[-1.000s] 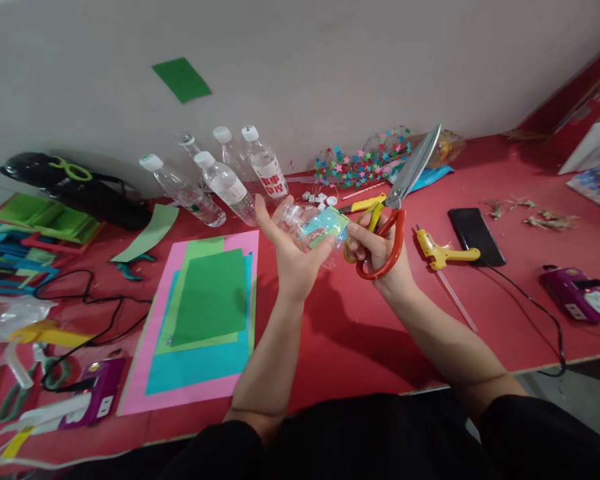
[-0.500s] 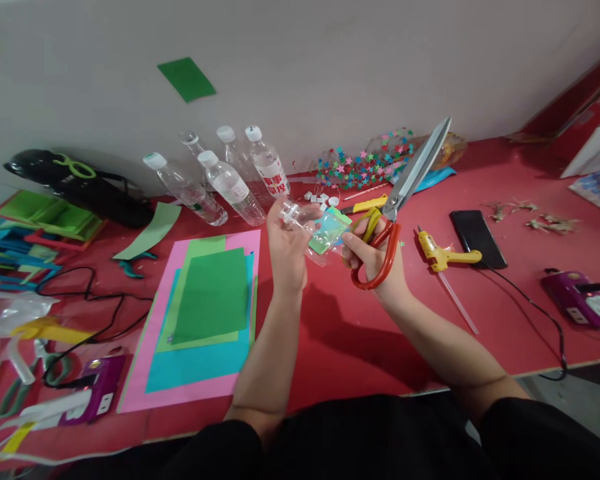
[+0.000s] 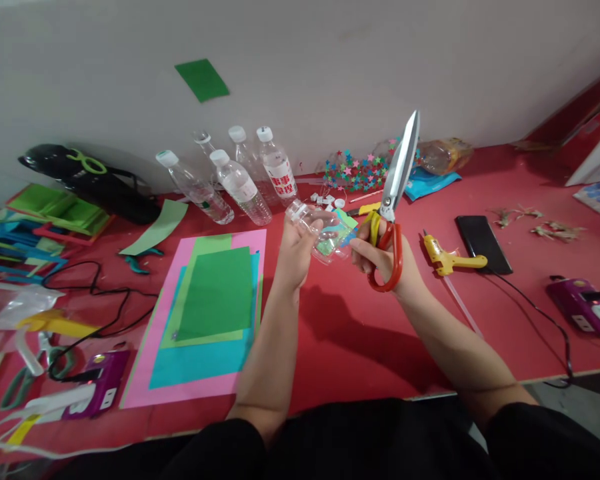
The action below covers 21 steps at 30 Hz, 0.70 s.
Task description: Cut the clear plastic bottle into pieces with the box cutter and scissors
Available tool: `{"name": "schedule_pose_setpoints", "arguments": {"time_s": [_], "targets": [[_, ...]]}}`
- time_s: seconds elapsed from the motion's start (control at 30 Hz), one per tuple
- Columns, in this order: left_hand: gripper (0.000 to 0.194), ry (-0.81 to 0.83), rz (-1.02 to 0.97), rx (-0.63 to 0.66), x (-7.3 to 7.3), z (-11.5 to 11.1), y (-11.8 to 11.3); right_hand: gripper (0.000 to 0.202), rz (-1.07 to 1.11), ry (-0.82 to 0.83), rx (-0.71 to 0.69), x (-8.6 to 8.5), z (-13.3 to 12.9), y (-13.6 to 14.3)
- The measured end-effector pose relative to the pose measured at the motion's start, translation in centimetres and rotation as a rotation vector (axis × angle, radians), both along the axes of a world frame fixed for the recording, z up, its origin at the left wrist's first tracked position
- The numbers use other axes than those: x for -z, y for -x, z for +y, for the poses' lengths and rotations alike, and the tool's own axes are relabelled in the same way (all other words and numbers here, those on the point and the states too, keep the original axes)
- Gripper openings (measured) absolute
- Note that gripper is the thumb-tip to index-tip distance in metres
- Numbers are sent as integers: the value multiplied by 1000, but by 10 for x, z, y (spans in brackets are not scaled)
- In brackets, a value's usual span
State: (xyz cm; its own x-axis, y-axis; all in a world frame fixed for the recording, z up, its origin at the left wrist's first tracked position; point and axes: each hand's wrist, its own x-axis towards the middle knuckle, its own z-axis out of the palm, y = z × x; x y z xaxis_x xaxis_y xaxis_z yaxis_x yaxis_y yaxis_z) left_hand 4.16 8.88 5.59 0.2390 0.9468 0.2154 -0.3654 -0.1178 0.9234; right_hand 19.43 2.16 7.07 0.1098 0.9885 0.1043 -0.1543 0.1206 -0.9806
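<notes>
In my left hand (image 3: 296, 250) is the cut-off top of a clear plastic bottle (image 3: 335, 245), its neck up and left, its wide cut end toward the right. My right hand (image 3: 380, 253) is wrapped round a pair of large scissors (image 3: 399, 177) with red and yellow handles, the blades together and pointing up, away from me. The right fingertips are close to the cut rim; whether they touch it I cannot tell. Behind the bottle piece, scraps of green and blue paper (image 3: 347, 219) lie on the red table (image 3: 350, 353).
Several clear bottles (image 3: 243, 190) stand by the wall. Coloured paper sheets (image 3: 215, 293) lie at left, near a black flask (image 3: 90, 180). On the right are a yellow glue gun (image 3: 450, 257), a phone (image 3: 484, 243) and a purple power socket (image 3: 583, 303) with cords.
The scissors have turned more upright in my right hand. The bottle piece has tilted slightly in my left hand, and the whole view has shifted a little.
</notes>
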Motion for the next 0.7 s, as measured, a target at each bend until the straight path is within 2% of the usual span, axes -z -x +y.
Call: {"name": "schedule_pose_setpoints", "arguments": {"time_s": [0.23, 0.33, 0.4, 0.47, 0.57, 0.7], "targets": [[50, 3, -10, -63, 3, -1, -4, 31, -47, 34, 12, -2, 1, -4], [49, -56, -2, -143, 2, -5, -9, 33, 59, 50, -5, -3, 1, 2], [46, -131, 14, -237, 1, -7, -11, 32, 82, 34, 38, -2, 1, 6], [45, -182, 34, -298, 2, -9, -14, 32, 32, -27, 142, -2, 1, 9], [46, -147, 83, -277, 5, -12, -18, 31, -51, -150, 238, -3, 1, 10], [52, -53, 114, -223, 12, -14, -28, 35, -92, -154, 185, -2, 3, 10]]}}
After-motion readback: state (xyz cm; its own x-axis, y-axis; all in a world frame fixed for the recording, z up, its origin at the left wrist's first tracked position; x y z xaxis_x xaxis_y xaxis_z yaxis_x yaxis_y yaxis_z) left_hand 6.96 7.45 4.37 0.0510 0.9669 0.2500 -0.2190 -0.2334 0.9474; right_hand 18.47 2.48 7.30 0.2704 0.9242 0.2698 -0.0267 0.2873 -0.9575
